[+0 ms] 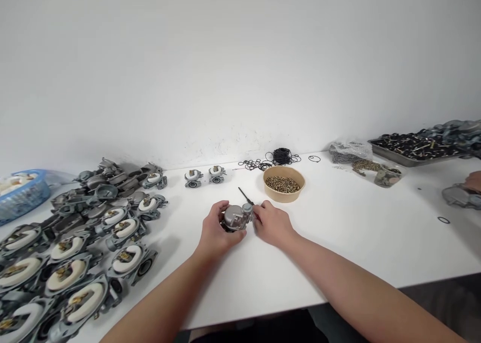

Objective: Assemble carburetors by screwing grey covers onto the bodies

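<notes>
A grey metal carburetor body (236, 216) rests on the white table (338, 242) in front of me. My left hand (215, 230) is wrapped around its left side and grips it. On its right, my right hand (272, 224) holds a thin dark tool (246, 196) whose tip sticks up and back to the left; the fingers press against the carburetor's right end. A tan paper bowl (284, 191) of small brass parts stands just behind my right hand.
Many carburetor bodies with white floats (78, 252) cover the left of the table; two more (205, 175) sit at the back. Black O-rings (276, 158), plastic bags (349, 151), a metal tray of parts (413, 147), a blue basket (22, 190) and another person's hand (474, 181) are around.
</notes>
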Available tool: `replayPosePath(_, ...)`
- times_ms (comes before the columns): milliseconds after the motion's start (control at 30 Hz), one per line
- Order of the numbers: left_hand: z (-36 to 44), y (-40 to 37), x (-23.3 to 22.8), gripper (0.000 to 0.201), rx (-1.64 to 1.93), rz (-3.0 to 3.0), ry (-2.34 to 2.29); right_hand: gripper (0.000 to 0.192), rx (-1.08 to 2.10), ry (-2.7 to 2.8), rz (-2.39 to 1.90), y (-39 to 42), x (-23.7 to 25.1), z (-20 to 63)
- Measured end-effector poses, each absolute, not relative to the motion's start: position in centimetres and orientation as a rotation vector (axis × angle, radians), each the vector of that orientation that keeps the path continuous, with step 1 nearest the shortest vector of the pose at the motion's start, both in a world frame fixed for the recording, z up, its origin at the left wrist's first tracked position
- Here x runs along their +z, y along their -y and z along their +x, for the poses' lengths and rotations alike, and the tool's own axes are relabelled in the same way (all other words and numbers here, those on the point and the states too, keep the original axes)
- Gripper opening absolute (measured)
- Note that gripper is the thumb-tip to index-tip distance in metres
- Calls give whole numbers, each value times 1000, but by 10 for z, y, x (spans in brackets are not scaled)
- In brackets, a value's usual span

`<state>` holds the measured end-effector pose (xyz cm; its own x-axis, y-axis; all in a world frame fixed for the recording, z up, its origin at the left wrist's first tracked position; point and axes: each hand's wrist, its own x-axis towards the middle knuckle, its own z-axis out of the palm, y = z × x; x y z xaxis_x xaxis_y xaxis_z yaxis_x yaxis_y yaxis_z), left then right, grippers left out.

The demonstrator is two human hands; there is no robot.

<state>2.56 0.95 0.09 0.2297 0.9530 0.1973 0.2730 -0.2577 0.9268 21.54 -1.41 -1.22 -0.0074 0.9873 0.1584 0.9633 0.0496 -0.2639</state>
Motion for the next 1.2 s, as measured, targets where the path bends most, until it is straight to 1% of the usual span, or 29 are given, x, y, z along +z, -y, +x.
replayPosePath(333,24,-4,3,78,1033,1709,-1100,27,140,2039,-2030,17,-3,212)
replayPosePath(533,23,0,2,79,1014,1791,-1048,34,151,2041,-2027,18,-6,215)
replayPosePath(933,23,0,-1,80,965,1777,-994,38,172,2013,-2002,20,-7,216)
replayPosePath(1033,24,0,0,78,955,1747,-1025,39,167,2004,-1994,21,-7,216)
replayPosePath(1200,24,3,1,70,974,1749,-1029,41,150,2000,-1977,21,-8,215)
